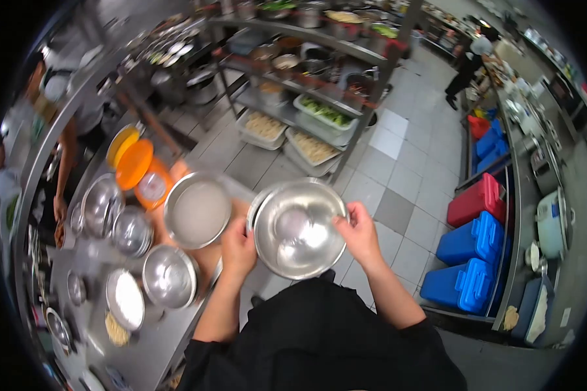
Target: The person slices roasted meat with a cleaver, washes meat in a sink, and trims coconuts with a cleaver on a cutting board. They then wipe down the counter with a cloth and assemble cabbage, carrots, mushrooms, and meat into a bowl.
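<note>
A shiny steel mixing bowl (pixel 306 234) is held in front of my body, its inside facing up and toward me. The fingers of my left hand (pixel 239 249) grip its left rim, where a second rim shows behind it, perhaps another bowl nested beneath. On the opposite side my right hand (pixel 360 236) pinches the rim, thumb on the inside edge. To the left of my left hand a round pan (pixel 197 210) with a whitish, cloudy content stands on the counter. Another steel bowl (pixel 169 277) sits just below that pan.
The steel counter (pixel 98 313) also carries several bowls, a pot of white powder (pixel 125 300) and orange containers (pixel 135 164). Ahead is a shelf rack (pixel 293 81) with food tubs. Lidded blue bins (pixel 469 238) line the right. One person (pixel 473 62) stands far off; another person's arm (pixel 65 163) is left.
</note>
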`<state>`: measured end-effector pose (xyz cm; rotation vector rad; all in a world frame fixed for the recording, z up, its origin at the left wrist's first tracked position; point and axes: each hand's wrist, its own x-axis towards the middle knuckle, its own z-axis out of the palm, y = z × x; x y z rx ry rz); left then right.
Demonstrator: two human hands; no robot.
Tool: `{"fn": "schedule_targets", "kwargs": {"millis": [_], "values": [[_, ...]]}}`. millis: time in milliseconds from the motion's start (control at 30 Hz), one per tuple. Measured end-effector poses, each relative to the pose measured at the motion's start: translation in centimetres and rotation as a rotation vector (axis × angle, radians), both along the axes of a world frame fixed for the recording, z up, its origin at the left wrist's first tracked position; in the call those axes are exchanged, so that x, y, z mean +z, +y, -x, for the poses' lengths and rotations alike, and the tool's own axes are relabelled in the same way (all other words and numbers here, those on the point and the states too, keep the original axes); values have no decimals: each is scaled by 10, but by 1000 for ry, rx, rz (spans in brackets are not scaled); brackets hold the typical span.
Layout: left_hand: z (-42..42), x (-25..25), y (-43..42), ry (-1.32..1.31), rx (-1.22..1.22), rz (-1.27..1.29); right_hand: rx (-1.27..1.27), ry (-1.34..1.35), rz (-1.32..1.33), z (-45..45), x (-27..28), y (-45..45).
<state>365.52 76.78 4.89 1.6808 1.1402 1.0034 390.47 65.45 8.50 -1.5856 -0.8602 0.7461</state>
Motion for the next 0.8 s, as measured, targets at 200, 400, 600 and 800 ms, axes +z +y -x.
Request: {"fn": "schedule_targets", "kwargs": {"millis": [200,400,600,800], "values": [[-169,-7,-8,141,-260,100,-9,-135,251,-154,-37,-40],[-298,50,70,-170,-569,435,-262,206,73,-244,-12,-41],[-468,211,295,-60,-390,-740,-372,288,-43,-328,15,-3],[-726,263,503,351,-778,-1070,-575,234,-49,-386,23,75]]}}
